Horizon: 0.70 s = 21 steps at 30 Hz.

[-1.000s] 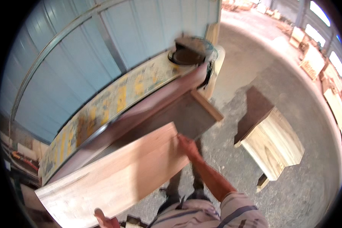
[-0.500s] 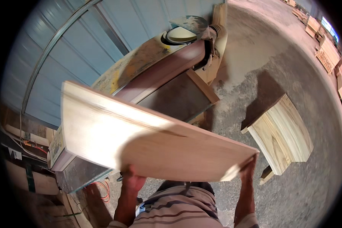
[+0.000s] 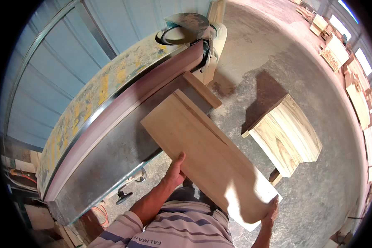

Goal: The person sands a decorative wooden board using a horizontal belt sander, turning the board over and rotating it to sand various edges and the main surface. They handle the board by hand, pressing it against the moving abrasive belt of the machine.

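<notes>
A long pale wooden board [image 3: 202, 153] is held slantwise in front of me, its far end over the machine's metal table. My left hand [image 3: 175, 171] grips its near edge, thumb on top and fingers hidden beneath. At the right end, my right hand [image 3: 270, 211] is closed around the corner. Beyond the board stands a belt sander with a long reddish sanding belt [image 3: 124, 99] and a flat grey metal table [image 3: 107, 153]. A wooden strip [image 3: 202, 90] lies across the table's far end.
To the right, a stack of pale boards [image 3: 287, 134] rests on a wooden support on the concrete floor [image 3: 318, 190]. Blue corrugated wall panels [image 3: 58, 70] rise behind the sander. A handwheel [image 3: 123, 197] juts below its table. Timber piles [image 3: 335, 51] line the far right.
The board has turned clockwise and its left end has swung right, off the sander's left part toward the wooden strip. Both hands still hold it. My view has shifted slightly right.
</notes>
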Each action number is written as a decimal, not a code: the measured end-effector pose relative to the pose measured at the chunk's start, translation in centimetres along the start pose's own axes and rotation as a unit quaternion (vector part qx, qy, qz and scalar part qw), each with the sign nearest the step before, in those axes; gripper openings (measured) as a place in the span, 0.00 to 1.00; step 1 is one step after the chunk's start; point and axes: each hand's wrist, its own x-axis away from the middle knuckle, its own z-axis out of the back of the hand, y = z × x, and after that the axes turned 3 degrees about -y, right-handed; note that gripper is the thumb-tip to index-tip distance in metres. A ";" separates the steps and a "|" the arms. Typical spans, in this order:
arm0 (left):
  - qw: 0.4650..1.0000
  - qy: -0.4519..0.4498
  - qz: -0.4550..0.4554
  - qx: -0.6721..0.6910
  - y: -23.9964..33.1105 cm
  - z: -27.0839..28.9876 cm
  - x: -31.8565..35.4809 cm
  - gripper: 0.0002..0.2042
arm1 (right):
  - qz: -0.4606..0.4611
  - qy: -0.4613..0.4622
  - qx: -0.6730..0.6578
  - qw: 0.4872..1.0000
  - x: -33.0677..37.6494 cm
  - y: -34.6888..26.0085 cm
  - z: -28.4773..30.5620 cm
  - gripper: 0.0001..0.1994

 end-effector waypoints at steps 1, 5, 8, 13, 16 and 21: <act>1.000 -0.011 -0.011 0.000 -0.1 -0.1 -0.5 0.34 | -0.010 -0.013 -0.011 1.000 0.3 -0.2 -0.5 0.34; 0.999 0.032 -0.024 0.010 -0.8 0.7 -3.0 0.34 | -0.073 0.043 0.024 0.996 0.2 -1.2 -2.2 0.34; 0.998 0.040 -0.045 0.024 -0.5 0.3 -4.4 0.34 | -0.031 0.031 -0.014 0.999 -1.3 0.1 -2.6 0.31; 0.993 0.072 -0.092 0.001 0.0 0.1 -7.3 0.33 | -0.124 -0.032 -0.113 0.985 -3.4 1.2 -1.5 0.33; 0.991 0.082 -0.099 -0.035 -0.6 -0.4 -7.4 0.32 | -0.078 -0.074 -0.072 0.992 -4.8 3.0 -0.2 0.33; 0.990 0.130 -0.060 -0.014 -2.5 -1.0 -7.4 0.30 | -0.140 -0.094 -0.120 0.978 -4.6 0.4 -4.2 0.33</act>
